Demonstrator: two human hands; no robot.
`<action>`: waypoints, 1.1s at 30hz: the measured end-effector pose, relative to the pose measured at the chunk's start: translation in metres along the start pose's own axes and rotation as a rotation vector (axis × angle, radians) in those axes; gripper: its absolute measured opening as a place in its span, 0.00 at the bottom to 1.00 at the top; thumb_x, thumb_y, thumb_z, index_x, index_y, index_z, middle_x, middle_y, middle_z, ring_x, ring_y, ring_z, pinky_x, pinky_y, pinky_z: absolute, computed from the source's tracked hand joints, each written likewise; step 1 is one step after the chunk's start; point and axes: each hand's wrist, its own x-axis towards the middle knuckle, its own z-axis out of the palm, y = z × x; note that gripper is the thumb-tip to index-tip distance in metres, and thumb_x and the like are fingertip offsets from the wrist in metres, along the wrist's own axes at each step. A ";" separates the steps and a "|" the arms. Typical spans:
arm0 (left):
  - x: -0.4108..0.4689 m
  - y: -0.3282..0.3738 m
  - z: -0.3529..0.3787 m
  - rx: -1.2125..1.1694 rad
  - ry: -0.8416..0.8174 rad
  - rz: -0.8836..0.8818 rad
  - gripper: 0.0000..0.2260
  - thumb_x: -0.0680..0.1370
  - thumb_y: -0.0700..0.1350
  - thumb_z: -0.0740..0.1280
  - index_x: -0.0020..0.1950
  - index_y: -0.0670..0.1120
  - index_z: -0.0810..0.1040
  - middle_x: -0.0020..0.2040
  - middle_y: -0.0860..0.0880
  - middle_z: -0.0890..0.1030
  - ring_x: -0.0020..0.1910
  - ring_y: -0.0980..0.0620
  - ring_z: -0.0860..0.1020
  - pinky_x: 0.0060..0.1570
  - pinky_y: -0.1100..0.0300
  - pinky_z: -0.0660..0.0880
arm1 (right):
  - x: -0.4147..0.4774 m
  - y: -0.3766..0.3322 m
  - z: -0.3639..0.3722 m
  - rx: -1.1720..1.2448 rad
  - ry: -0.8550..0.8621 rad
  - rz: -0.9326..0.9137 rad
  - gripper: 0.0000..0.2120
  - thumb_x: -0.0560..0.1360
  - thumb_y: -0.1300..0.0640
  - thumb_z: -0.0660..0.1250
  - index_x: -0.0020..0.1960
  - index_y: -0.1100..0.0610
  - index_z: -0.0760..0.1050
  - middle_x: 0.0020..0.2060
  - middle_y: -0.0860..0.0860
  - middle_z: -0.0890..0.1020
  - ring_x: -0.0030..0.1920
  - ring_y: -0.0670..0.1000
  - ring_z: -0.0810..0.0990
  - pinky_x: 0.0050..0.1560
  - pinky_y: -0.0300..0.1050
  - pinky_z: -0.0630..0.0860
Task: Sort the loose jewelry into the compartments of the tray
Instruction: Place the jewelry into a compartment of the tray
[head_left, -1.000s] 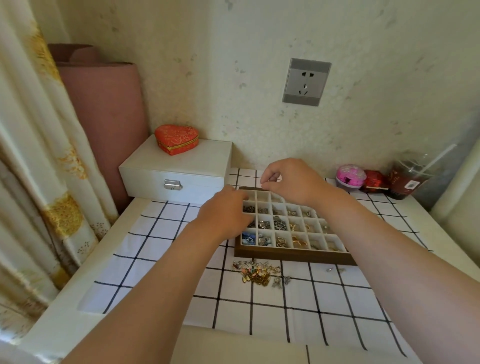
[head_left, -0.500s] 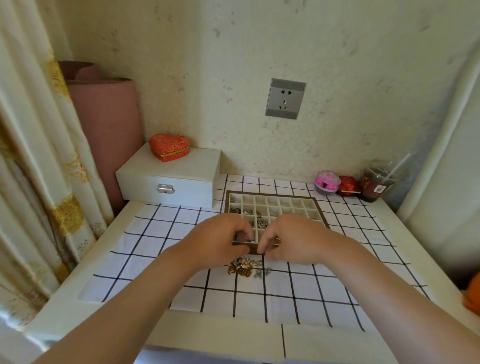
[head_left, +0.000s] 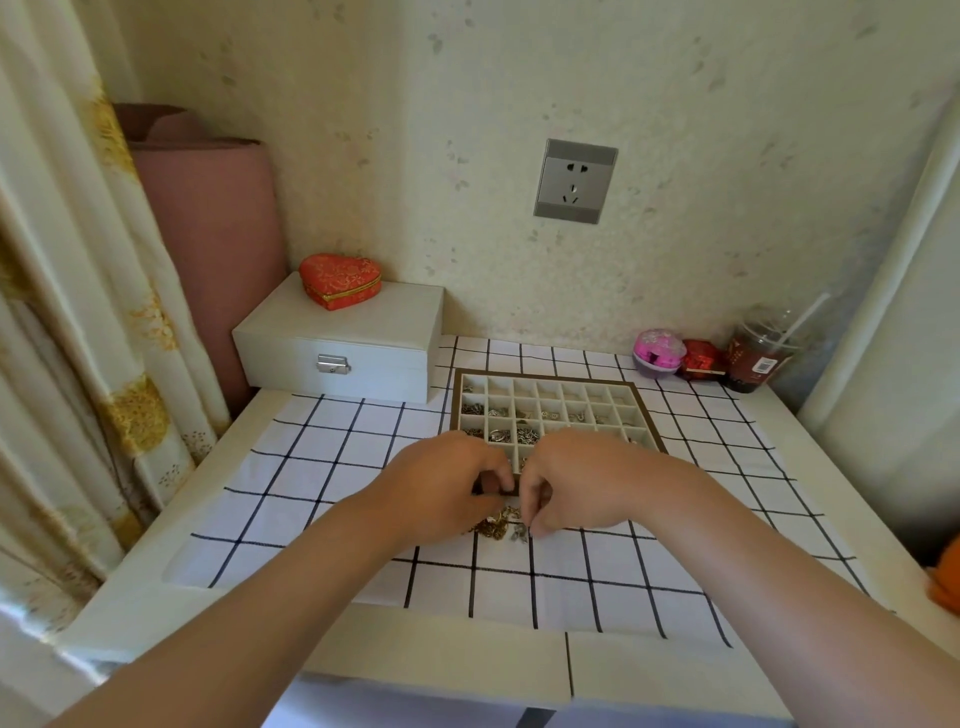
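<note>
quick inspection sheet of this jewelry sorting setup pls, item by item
surface: white cloth with a black grid, laid over the table
job's things: tray, several compartments holding pieces; loose jewelry pile on the cloth just in front of it
clutter: white box with a red heart box on top; pink case, small red box and drink cup at the back right
hands: left hand and right hand both curled over the pile; grip hidden
cables: nothing seen
surroundings: wall socket, curtain on the left, pink roll in the corner
</note>
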 end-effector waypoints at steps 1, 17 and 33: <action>0.001 0.001 0.000 -0.017 0.014 -0.028 0.04 0.77 0.50 0.70 0.50 0.58 0.82 0.43 0.60 0.81 0.41 0.62 0.77 0.41 0.63 0.75 | -0.002 0.001 -0.002 0.065 0.028 0.005 0.03 0.74 0.52 0.74 0.47 0.47 0.86 0.41 0.38 0.83 0.43 0.39 0.79 0.43 0.34 0.74; 0.021 0.015 -0.021 -0.951 0.358 -0.453 0.05 0.76 0.41 0.73 0.51 0.47 0.83 0.45 0.48 0.85 0.31 0.59 0.79 0.32 0.72 0.74 | 0.015 0.010 -0.006 0.553 0.680 0.008 0.04 0.73 0.55 0.77 0.46 0.48 0.83 0.39 0.40 0.84 0.31 0.31 0.76 0.34 0.28 0.67; 0.035 -0.027 -0.025 -0.273 0.348 -0.480 0.09 0.78 0.46 0.69 0.58 0.54 0.79 0.51 0.57 0.82 0.51 0.56 0.78 0.49 0.62 0.74 | 0.059 0.019 -0.013 0.483 0.705 0.076 0.03 0.76 0.52 0.72 0.45 0.46 0.84 0.42 0.38 0.84 0.45 0.36 0.79 0.54 0.42 0.74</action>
